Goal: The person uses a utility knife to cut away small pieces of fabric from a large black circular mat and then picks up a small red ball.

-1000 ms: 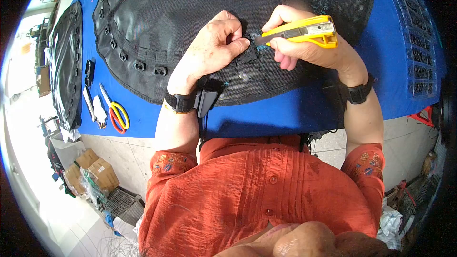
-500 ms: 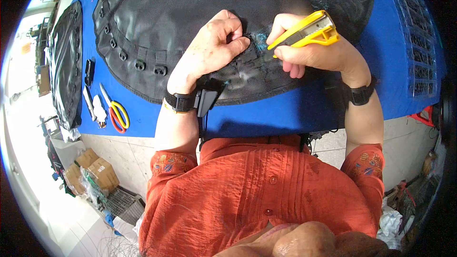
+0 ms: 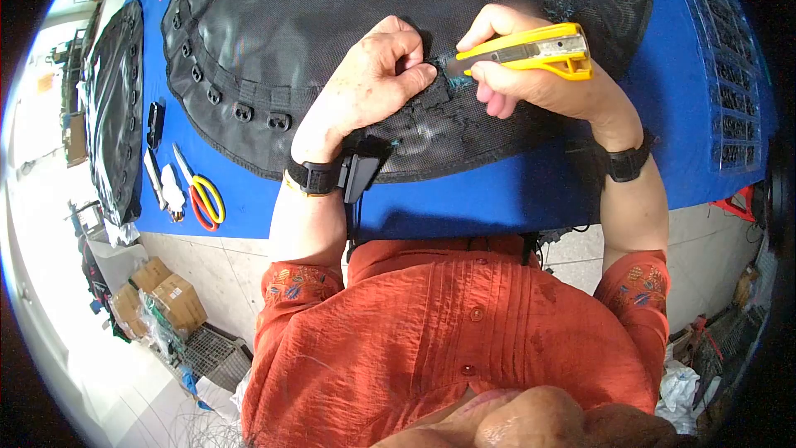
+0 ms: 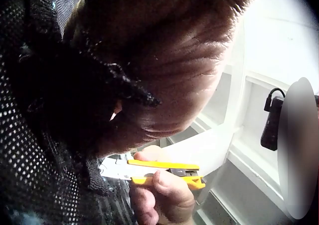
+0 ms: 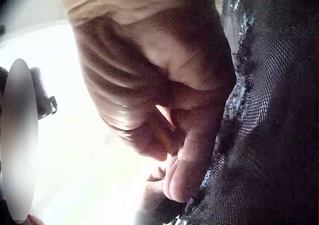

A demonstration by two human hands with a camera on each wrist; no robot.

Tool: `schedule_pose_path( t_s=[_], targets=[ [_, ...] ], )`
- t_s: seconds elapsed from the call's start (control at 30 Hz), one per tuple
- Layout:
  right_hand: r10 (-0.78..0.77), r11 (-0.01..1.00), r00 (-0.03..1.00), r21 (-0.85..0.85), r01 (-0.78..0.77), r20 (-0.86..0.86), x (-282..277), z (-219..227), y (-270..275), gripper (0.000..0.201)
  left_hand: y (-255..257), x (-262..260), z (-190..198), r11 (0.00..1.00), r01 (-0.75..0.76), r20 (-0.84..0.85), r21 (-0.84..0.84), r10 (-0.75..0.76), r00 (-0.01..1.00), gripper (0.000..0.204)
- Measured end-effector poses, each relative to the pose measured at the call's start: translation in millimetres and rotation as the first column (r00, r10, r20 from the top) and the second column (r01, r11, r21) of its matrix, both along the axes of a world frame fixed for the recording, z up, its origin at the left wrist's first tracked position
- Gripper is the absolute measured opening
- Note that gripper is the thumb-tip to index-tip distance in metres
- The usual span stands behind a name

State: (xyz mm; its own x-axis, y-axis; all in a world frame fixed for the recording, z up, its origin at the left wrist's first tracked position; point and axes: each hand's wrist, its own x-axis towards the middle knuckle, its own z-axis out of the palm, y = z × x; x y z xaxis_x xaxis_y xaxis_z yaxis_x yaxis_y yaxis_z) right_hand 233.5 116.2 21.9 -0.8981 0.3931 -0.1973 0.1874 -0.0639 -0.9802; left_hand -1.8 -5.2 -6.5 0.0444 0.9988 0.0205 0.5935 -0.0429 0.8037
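Note:
A large black mesh piece [image 3: 315, 25] with frayed black and teal threads lies under both hands. The left hand [image 3: 369, 83] pinches a strip of its black material between thumb and curled fingers. Just to the right, the right hand [image 3: 539, 83] grips a yellow utility knife [image 3: 531, 48], whose blade points left to the torn strip beside the left fingertips. The left wrist view shows the knife [image 4: 164, 172] with its blade at the mesh edge, below the left palm [image 4: 174, 75]. In the right wrist view the right hand [image 5: 159, 85] hides the knife, beside the mesh [image 5: 264, 120].
Red-and-yellow scissors [image 3: 203, 199], a white-handled tool [image 3: 154, 176] and a small black object [image 3: 155, 125] lie on the blue table cover [image 3: 249, 207]. Another black mesh piece [image 3: 116, 116] is at the far left. A clear compartment tray [image 3: 734, 91] stands at the right edge.
The knife tilted away from the strip half a second ago, its tip drawn right, and is now level again with the blade back at the strip. The left hand has barely moved.

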Motion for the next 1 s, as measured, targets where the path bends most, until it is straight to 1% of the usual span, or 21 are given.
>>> schedule_pose_path(
  t_s=[0.07, 0.17, 0.27, 0.47, 0.57, 0.77, 0.87, 1.0],
  targets=[
    [-0.043, 0.999, 0.998, 0.018, 0.044, -0.048, -0.8, -5.0, 0.4, 0.024, -0.6, -1.0, 1.8, 0.999, 0.009, -0.017, -0.034, -0.010, 1.000, 0.027],
    [-0.055, 0.998, 0.997, 0.003, 0.056, -0.051, -2.4, -5.7, 0.4, 0.024, -0.3, 0.2, 5.3, 0.999, 0.016, -0.027, -0.031, -0.017, 1.000, 0.027],
    [-0.035, 0.999, 0.996, -0.030, 0.033, -0.076, -2.5, -9.2, -1.0, 0.025, -0.4, 0.1, 5.7, 0.999, 0.016, -0.028, -0.037, -0.017, 0.999, 0.027],
    [-0.023, 1.000, 0.998, 0.004, 0.024, -0.056, -0.4, -8.5, 0.2, 0.025, -0.6, -0.8, 3.1, 0.999, 0.026, -0.009, -0.023, -0.026, 1.000, 0.027],
    [-0.040, 0.999, 0.996, 0.007, 0.041, -0.078, -2.9, -11.2, -0.4, 0.025, -0.6, -1.1, 2.7, 0.999, 0.025, -0.005, -0.028, -0.025, 1.000, 0.026],
    [-0.014, 1.000, 0.999, -0.006, 0.014, -0.051, -1.6, -7.5, 0.4, 0.025, -0.4, -1.6, 3.4, 0.999, 0.025, -0.014, -0.039, -0.025, 1.000, 0.026],
    [0.008, 1.000, 1.000, -0.030, -0.008, -0.005, -0.3, -3.2, -0.1, 0.025, -0.5, -1.8, 1.6, 0.999, 0.025, -0.001, -0.023, -0.025, 1.000, 0.026],
    [0.025, 1.000, 1.000, -0.003, -0.025, -0.001, 1.5, -3.1, 0.8, 0.026, -0.1, -2.1, 1.6, 0.999, 0.027, -0.024, -0.031, -0.028, 0.999, 0.026]
  ],
)
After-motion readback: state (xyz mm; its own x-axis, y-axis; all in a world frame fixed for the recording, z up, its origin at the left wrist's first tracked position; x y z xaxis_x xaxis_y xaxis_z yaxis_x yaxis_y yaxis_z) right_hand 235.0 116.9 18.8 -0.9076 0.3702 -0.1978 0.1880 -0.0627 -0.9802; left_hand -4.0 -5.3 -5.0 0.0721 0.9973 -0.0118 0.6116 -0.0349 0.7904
